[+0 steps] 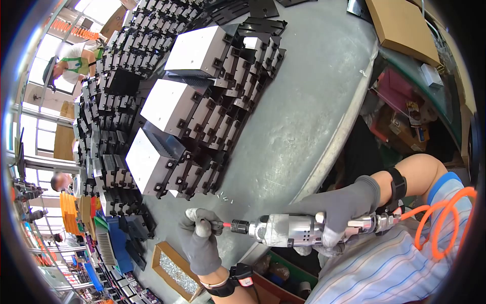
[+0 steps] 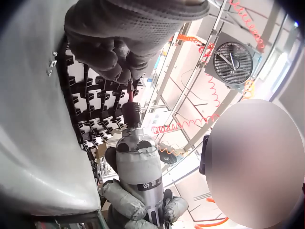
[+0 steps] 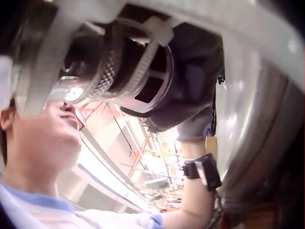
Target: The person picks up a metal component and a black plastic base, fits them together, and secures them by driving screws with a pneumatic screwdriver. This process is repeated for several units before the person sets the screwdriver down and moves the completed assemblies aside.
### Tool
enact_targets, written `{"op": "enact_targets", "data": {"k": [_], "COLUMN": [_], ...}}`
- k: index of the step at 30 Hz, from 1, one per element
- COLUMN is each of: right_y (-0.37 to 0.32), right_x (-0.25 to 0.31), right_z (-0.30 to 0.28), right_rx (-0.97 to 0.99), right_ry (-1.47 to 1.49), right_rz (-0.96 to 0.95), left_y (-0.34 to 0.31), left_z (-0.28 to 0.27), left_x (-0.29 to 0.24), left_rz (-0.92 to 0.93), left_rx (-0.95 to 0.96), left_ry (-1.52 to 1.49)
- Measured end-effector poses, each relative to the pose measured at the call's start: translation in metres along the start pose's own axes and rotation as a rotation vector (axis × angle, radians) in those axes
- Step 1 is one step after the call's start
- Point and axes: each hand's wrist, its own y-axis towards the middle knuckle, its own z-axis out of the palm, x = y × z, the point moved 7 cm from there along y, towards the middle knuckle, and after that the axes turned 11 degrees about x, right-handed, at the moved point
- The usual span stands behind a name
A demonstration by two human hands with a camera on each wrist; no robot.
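A silver air screwdriver (image 1: 296, 230) with a black chuck (image 1: 239, 226) lies level in front of the striped shirt. My gloved right hand (image 1: 341, 207) grips its body, fingers wrapped round the casing. Out of the chuck sticks a bit with a red section (image 1: 227, 224). At its dark tip, my gloved left hand (image 1: 202, 245) pinches with thumb and fingers. The left wrist view shows those fingertips (image 2: 125, 75) closed on the tip of the bit (image 2: 131, 95); whether a screw is between them, I cannot tell. In the right wrist view the tool's casing (image 3: 147, 86) fills the top.
White-and-black metal housings (image 1: 172, 106) stand in rows on the grey table (image 1: 283, 131). Several loose screws (image 1: 224, 196) lie near the left hand. A cardboard box of screws (image 1: 177, 273) sits beside the left wrist. An orange coiled air hose (image 1: 420, 213) runs from the tool.
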Motion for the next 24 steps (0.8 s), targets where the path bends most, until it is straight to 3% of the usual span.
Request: {"op": "enact_targets", "data": {"k": [2, 3, 5, 8, 10, 11, 13, 14, 16, 17, 21, 23, 24], "right_y": [-0.001, 0.003, 0.003, -0.001, -0.002, -0.004, -0.010, -0.009, -0.006, -0.004, -0.002, 0.000, 0.001], "right_x": [0.001, -0.001, -0.005, 0.004, 0.010, 0.015, 0.026, 0.030, 0.031, 0.031, 0.026, 0.026, 0.025], "right_z": [0.004, -0.002, -0.005, -0.006, -0.008, -0.015, -0.017, -0.014, -0.016, -0.017, -0.023, -0.020, -0.019], "right_rx": [-0.023, -0.141, -0.176, -0.231, -0.249, -0.327, -0.421, -0.419, -0.474, -0.494, -0.534, -0.527, -0.528], "right_ry": [0.037, -0.236, -0.320, -0.383, -0.364, -0.351, -0.278, -0.279, -0.269, -0.274, -0.289, -0.213, -0.212], "right_rz": [0.016, -0.031, 0.005, 0.004, -0.030, -0.118, -0.212, -0.209, -0.126, -0.125, -0.115, -0.158, -0.157], "left_y": [-0.001, 0.000, -0.002, -0.007, -0.014, -0.008, 0.008, 0.014, 0.038, 0.046, 0.051, 0.047, 0.047], "left_z": [-0.004, -0.006, -0.005, -0.008, -0.034, -0.040, -0.039, -0.052, -0.068, -0.067, -0.043, -0.043, -0.041], "left_x": [0.000, 0.003, 0.006, 0.008, -0.021, -0.023, -0.051, -0.048, -0.020, -0.012, -0.021, -0.024, -0.024], "left_rz": [-0.019, -0.054, -0.089, -0.207, -0.031, -0.029, 0.342, 0.342, -0.002, -0.088, -0.006, 0.195, 0.195], "left_rx": [-0.037, -0.035, -0.033, -0.121, -0.437, -0.436, -0.378, -0.381, -0.218, -0.186, -0.109, -0.208, -0.208], "left_ry": [-0.007, -0.071, -0.135, 0.040, 0.466, 0.464, 0.792, 0.792, 0.946, 0.815, 0.826, 0.681, 0.680]}}
